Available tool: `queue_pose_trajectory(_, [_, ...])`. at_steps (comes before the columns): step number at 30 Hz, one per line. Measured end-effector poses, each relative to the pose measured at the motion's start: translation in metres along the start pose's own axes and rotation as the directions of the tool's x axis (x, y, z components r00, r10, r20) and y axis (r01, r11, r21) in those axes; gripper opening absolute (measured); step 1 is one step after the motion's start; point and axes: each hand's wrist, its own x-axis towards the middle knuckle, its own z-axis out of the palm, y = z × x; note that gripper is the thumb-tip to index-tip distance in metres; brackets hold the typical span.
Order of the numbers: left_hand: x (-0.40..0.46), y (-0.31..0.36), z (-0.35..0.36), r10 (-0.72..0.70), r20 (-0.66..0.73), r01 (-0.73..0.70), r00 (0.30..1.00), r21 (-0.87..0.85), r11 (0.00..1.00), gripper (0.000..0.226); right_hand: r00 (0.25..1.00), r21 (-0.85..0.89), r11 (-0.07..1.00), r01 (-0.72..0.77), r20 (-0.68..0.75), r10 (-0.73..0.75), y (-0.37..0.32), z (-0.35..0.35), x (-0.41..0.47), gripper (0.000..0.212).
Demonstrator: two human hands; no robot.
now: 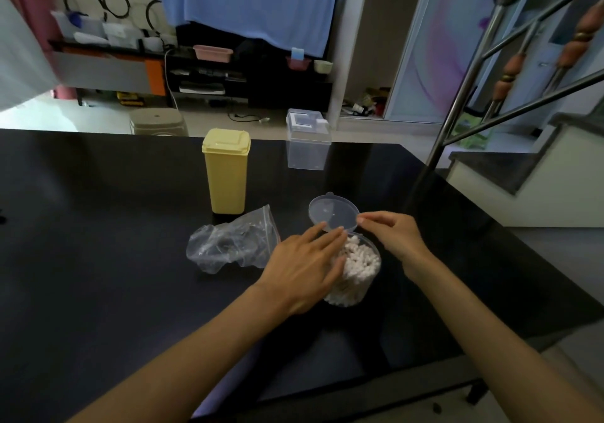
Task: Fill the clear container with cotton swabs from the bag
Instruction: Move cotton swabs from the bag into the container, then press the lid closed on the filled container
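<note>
Under your flat, straight-fingered left hand [305, 260] sits the swab-filled container [358, 272], while your right hand [394, 234] pinches its lid [331, 215], bag [233, 242] lying left.

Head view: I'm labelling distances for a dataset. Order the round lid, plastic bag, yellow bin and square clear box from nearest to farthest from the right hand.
1. Round lid: touching the right hand fingertips.
2. Plastic bag: left, beyond the left hand.
3. Yellow bin: behind the bag.
4. Square clear box: far table edge.
</note>
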Motion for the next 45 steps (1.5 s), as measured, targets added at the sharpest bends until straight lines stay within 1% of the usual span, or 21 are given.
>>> queue_pose_trajectory(2, [0.002, 0.001, 0.0, 0.035, -0.02, -0.034, 0.999, 0.068, 0.997, 0.059, 0.992, -0.006, 0.998, -0.057, -0.112, 0.056, 0.003, 0.001, 0.01, 0.024])
queue_pose_trajectory(3, [0.003, 0.002, -0.001, 0.053, -0.016, -0.051, 0.998, 0.096, 0.994, 0.061, 0.988, -0.007, 0.994, -0.105, -0.119, 0.104, 0.003, 0.003, 0.014, 0.029])
queue_pose_trajectory(5, [0.004, 0.002, -0.001, 0.087, -0.012, -0.085, 0.996, 0.129, 0.988, 0.065, 0.971, 0.032, 0.972, -0.234, -0.035, 0.236, 0.002, 0.007, 0.02, 0.037])
queue_pose_trajectory(7, [0.005, 0.002, 0.0, 0.102, -0.028, -0.098, 0.994, 0.106, 0.99, 0.067, 0.94, 0.142, 0.93, -0.339, 0.098, 0.327, -0.002, 0.011, 0.023, 0.04])
queue_pose_trajectory(10, [0.006, 0.002, 0.002, 0.145, -0.075, -0.136, 0.987, 0.114, 0.984, 0.054, 0.931, 0.343, 0.867, -0.361, 0.178, 0.317, -0.005, 0.019, 0.026, 0.038])
queue_pose_trajectory(13, [0.005, 0.001, 0.004, 0.154, -0.115, -0.145, 0.981, 0.083, 0.986, 0.051, 0.952, 0.413, 0.858, -0.306, 0.126, 0.28, -0.004, 0.025, 0.027, 0.033])
queue_pose_trajectory(15, [0.003, 0.001, 0.003, 0.098, -0.065, -0.097, 0.993, 0.012, 0.995, 0.055, 0.962, 0.413, 0.869, -0.273, 0.12, 0.245, -0.003, 0.024, 0.026, 0.031])
queue_pose_trajectory(17, [0.002, -0.001, 0.002, 0.035, -0.021, -0.037, 0.999, -0.109, 0.993, 0.049, 0.971, 0.415, 0.879, -0.235, 0.148, 0.19, -0.002, 0.017, 0.025, 0.031])
queue_pose_trajectory(20, [0.002, -0.006, -0.001, -0.019, 0.042, 0.033, 0.999, -0.383, 0.923, 0.043, 0.973, 0.406, 0.896, -0.18, 0.207, 0.102, -0.002, 0.005, 0.021, 0.033])
queue_pose_trajectory(21, [0.002, -0.009, -0.001, -0.061, 0.023, 0.064, 0.998, -0.457, 0.887, 0.041, 0.973, 0.406, 0.9, -0.161, 0.219, 0.076, -0.003, 0.002, 0.02, 0.033])
queue_pose_trajectory(23, [0.003, -0.013, -0.002, -0.217, -0.174, 0.077, 0.961, -0.581, 0.81, 0.034, 0.974, 0.417, 0.9, -0.13, 0.225, 0.036, -0.005, -0.006, 0.018, 0.028])
queue_pose_trajectory(25, [0.007, -0.015, -0.012, -0.411, -0.355, 0.086, 0.84, -0.66, 0.746, 0.03, 0.978, 0.412, 0.905, -0.103, 0.21, 0.015, -0.007, -0.014, 0.015, 0.027])
queue_pose_trajectory(26, [0.01, -0.015, -0.021, -0.471, -0.37, 0.1, 0.801, -0.693, 0.714, 0.03, 0.978, 0.391, 0.917, -0.078, 0.207, -0.005, -0.008, -0.017, 0.012, 0.028])
queue_pose_trajectory(27, [0.012, -0.013, -0.03, -0.487, -0.343, 0.114, 0.803, -0.714, 0.69, 0.032, 0.977, 0.359, 0.932, -0.051, 0.209, -0.027, -0.009, -0.021, 0.008, 0.028])
queue_pose_trajectory(28, [0.015, -0.012, -0.037, -0.464, -0.291, 0.133, 0.837, -0.713, 0.689, 0.036, 0.975, 0.314, 0.949, -0.024, 0.215, -0.047, -0.012, -0.023, 0.004, 0.029])
queue_pose_trajectory(31, [0.018, -0.007, -0.043, -0.286, -0.134, 0.147, 0.949, -0.613, 0.776, 0.045, 0.973, 0.17, 0.984, 0.06, 0.211, -0.096, -0.016, -0.031, -0.008, 0.026])
queue_pose_trajectory(34, [0.008, -0.002, -0.043, -0.191, -0.057, 0.138, 0.98, -0.5, 0.855, 0.052, 0.96, 0.013, 0.986, 0.164, 0.228, -0.163, -0.014, -0.038, -0.02, 0.027])
queue_pose_trajectory(37, [-0.009, 0.004, -0.042, -0.084, -0.034, 0.066, 0.996, -0.372, 0.926, 0.06, 0.929, -0.127, 0.947, 0.295, 0.27, -0.253, -0.008, -0.046, -0.035, 0.027])
queue_pose_trajectory(41, [-0.025, 0.006, -0.035, 0.009, -0.087, -0.029, 0.996, -0.233, 0.972, 0.057, 0.856, -0.326, 0.807, 0.493, 0.351, -0.381, 0.011, -0.049, -0.055, 0.027])
queue_pose_trajectory(43, [-0.028, 0.006, -0.027, 0.039, -0.156, -0.064, 0.987, -0.158, 0.985, 0.053, 0.799, -0.44, 0.669, 0.599, 0.384, -0.464, 0.024, -0.047, -0.061, 0.043])
queue_pose_trajectory(45, [-0.029, 0.007, -0.02, 0.059, -0.21, -0.079, 0.976, -0.087, 0.993, 0.048, 0.731, -0.548, 0.493, 0.676, 0.413, -0.543, 0.035, -0.044, -0.065, 0.053])
